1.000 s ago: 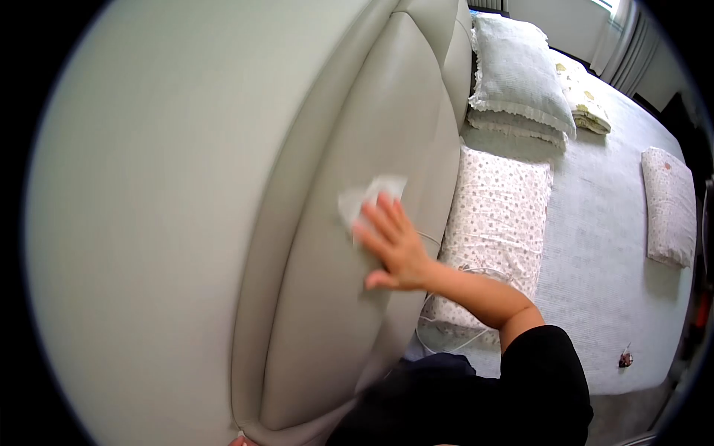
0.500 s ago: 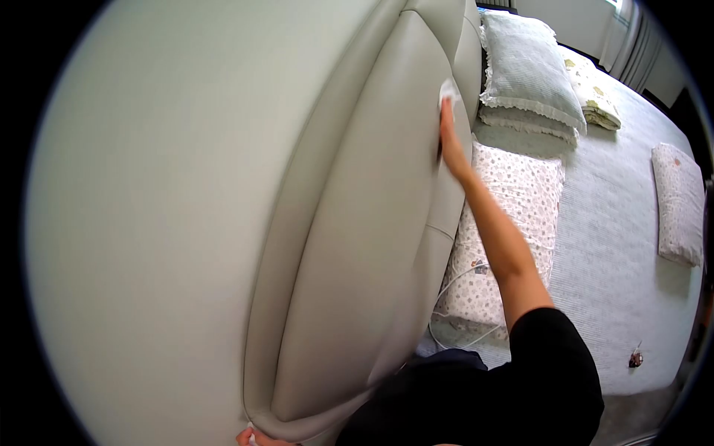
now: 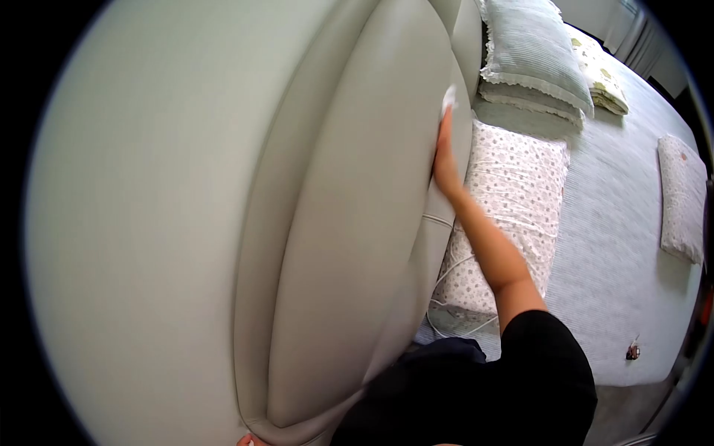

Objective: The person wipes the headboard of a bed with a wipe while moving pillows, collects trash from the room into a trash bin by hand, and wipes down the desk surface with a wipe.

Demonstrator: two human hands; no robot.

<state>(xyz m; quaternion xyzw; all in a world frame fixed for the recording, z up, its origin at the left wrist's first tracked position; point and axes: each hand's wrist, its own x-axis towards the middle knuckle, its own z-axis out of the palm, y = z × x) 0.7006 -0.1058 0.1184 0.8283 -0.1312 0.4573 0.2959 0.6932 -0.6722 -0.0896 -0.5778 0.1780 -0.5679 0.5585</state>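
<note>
1. Low by the wall (image 3: 134, 223), the left hand (image 3: 245, 440) is at the headboard's (image 3: 357, 223) bottom corner, something white beside it; too little shows for me to tell how its fingers stand.
2. The headboard looks padded and smooth, firm but with some give, perhaps a bit slippery; I'd take hold at its rim.
3. On its bed-side slope, the right hand's (image 3: 444, 160) straight fingers hold a white cloth (image 3: 449, 97) against the padding, its end poking past the tips. It seems light, limp and easily bunched, best held flat under spread fingers.
4. Next along, a spotted pillow (image 3: 520, 186), soft-looking, lies on the bed (image 3: 602, 245).
</note>
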